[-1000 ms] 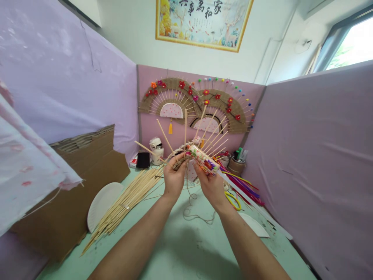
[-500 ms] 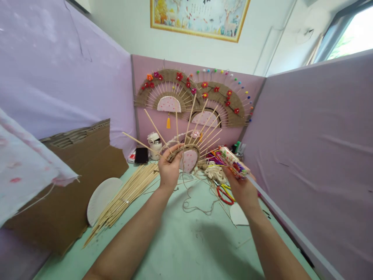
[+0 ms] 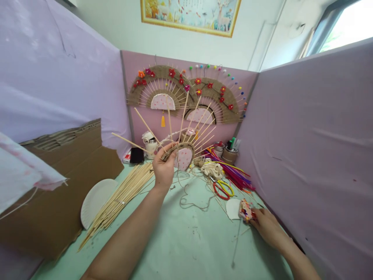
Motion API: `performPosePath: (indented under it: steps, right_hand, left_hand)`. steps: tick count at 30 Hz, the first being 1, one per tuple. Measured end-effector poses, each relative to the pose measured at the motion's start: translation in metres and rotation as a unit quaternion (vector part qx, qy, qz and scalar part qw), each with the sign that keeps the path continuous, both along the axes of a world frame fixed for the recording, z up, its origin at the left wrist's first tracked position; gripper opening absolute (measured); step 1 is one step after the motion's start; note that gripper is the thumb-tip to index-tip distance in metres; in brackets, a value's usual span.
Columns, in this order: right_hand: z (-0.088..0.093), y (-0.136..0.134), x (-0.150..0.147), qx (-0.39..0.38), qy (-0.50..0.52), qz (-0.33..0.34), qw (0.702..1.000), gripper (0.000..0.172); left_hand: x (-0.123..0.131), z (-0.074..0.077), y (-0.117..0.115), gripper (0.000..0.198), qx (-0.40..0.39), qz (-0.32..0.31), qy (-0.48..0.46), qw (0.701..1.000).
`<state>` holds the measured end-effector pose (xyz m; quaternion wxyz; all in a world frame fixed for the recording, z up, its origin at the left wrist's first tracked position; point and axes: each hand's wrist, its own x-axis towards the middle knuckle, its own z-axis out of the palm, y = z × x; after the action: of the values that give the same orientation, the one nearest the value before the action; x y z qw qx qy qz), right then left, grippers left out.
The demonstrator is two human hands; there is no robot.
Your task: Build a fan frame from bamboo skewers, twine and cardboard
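Note:
My left hand (image 3: 163, 168) is closed on the lower left edge of a small fan frame (image 3: 184, 156), which has a pink spotted half-round centre, a twine-wrapped rim and wooden sticks spreading outward. Loose twine (image 3: 194, 204) trails from the frame onto the table. At the right, my right hand (image 3: 264, 223) has its fingers closed round the end of a colourful patterned object (image 3: 246, 210), low over the table beside a white paper piece (image 3: 232, 209). A thin cord or wire hangs or lies just below that object.
Bundled wooden sticks (image 3: 125, 198), a paper plate (image 3: 97, 200) and cardboard (image 3: 67, 186) are at left. Scissors (image 3: 222, 190), cream cord (image 3: 212, 169) and pipe cleaners (image 3: 236, 177) lie right of centre. Two decorated fans (image 3: 163, 74) hang behind.
My right hand has moved down and to the right with the patterned object, uncovering the pipe cleaners and pen cup. The view has shifted slightly; my left hand still holds the fan frame.

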<state>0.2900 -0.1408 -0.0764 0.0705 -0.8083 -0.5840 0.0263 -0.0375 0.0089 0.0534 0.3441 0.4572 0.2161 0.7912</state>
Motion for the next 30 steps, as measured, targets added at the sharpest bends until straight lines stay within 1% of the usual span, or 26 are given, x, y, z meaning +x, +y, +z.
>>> performPosePath:
  steps: [2, 4, 5, 6, 7, 8, 10, 11, 13, 14, 16, 18, 20, 22, 24, 28, 30]
  right_hand:
    - [0.016, 0.003, -0.007, 0.013, -0.01, -0.011, 1.0, 0.033]
    - [0.042, 0.006, -0.022, 0.059, -0.008, -0.019, 0.998, 0.035]
    - [0.058, 0.008, -0.033, 0.104, 0.007, -0.005, 0.995, 0.034]
    - [0.076, 0.009, -0.047, 0.156, 0.042, 0.038, 0.986, 0.032]
    - [0.095, 0.011, -0.064, 0.209, 0.088, 0.092, 0.97, 0.03]
    - [0.114, 0.013, -0.082, 0.262, 0.131, 0.132, 0.947, 0.029]
    - [0.149, 0.02, -0.12, 0.33, 0.2, 0.205, 0.9, 0.027]
    - [0.164, 0.026, -0.138, 0.349, 0.228, 0.235, 0.878, 0.025]
    - [0.185, 0.043, -0.167, 0.371, 0.265, 0.292, 0.841, 0.021]
    - [0.19, 0.053, -0.178, 0.374, 0.285, 0.306, 0.828, 0.019]
    - [0.192, 0.074, -0.194, 0.361, 0.329, 0.326, 0.809, 0.02]
    - [0.185, 0.092, -0.203, 0.34, 0.381, 0.335, 0.792, 0.02]
    - [0.174, 0.103, -0.208, 0.327, 0.431, 0.335, 0.771, 0.016]
    - [0.165, 0.108, -0.21, 0.325, 0.483, 0.325, 0.745, 0.015]
    - [0.16, 0.108, -0.209, 0.328, 0.539, 0.307, 0.712, 0.018]
    - [0.159, 0.105, -0.206, 0.306, 0.65, 0.285, 0.634, 0.022]
    - [0.161, 0.104, -0.204, 0.297, 0.683, 0.281, 0.605, 0.023]
  left_hand:
    - [0.001, -0.001, -0.002, 0.024, 0.004, -0.001, 0.008, 1.0]
    - [0.003, -0.001, -0.004, 0.025, 0.003, 0.005, 0.024, 1.0]
    - [0.004, -0.001, -0.005, 0.025, 0.002, 0.008, 0.035, 0.999]
    - [0.005, -0.001, -0.007, 0.025, 0.002, 0.009, 0.044, 0.999]
    - [0.006, 0.0, -0.009, 0.024, 0.004, 0.008, 0.051, 0.999]
    - [0.008, 0.0, -0.011, 0.023, 0.008, 0.006, 0.057, 0.998]
    - [0.009, 0.001, -0.014, 0.021, 0.015, 0.002, 0.06, 0.998]
    - [0.009, 0.001, -0.016, 0.02, 0.015, 0.003, 0.061, 0.998]
    - [0.009, 0.001, -0.017, 0.019, 0.016, 0.006, 0.068, 0.998]
    - [0.008, 0.001, -0.018, 0.019, 0.017, 0.007, 0.07, 0.997]
    - [0.006, 0.001, -0.017, 0.019, 0.023, 0.004, 0.072, 0.997]
    - [0.004, 0.0, -0.015, 0.02, 0.026, -0.003, 0.067, 0.997]
    - [0.003, -0.001, -0.014, 0.021, 0.023, -0.007, 0.069, 0.997]
    - [0.003, -0.001, -0.014, 0.019, 0.025, 0.003, 0.079, 0.997]
    - [0.004, -0.002, -0.014, 0.016, 0.032, 0.012, 0.103, 0.994]
    - [0.008, -0.006, -0.015, 0.017, 0.034, 0.018, 0.136, 0.99]
    - [0.009, -0.008, -0.016, 0.017, 0.042, 0.021, 0.149, 0.988]
